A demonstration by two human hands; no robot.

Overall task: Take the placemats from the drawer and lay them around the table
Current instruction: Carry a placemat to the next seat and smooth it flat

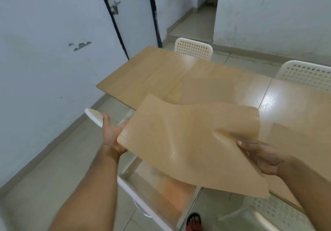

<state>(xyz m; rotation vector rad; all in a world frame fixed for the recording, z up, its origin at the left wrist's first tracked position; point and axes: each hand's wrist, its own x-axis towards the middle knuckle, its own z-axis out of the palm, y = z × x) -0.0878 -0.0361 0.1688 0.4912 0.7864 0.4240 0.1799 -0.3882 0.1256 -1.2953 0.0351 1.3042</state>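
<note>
A flexible tan placemat [188,141] sags in the air over the near edge of the wooden table [152,76]. My left hand [112,134] supports its left edge from below. My right hand [259,157] pinches its right edge, thumb on top. Beneath the mat, the white drawer [132,193] under the table stands pulled out, with tan and orange sheets lying blurred inside. Two faint tan rectangles, one [207,91] mid-table and one [297,139] at the right, look like mats lying flat on the tabletop.
White perforated chairs stand around the table: one at the far side [193,49], one at the right [304,75], one by my left hand [94,115], one at the bottom right [268,213]. A wall and door are to the left. My sandalled foot [194,221] is beside the drawer.
</note>
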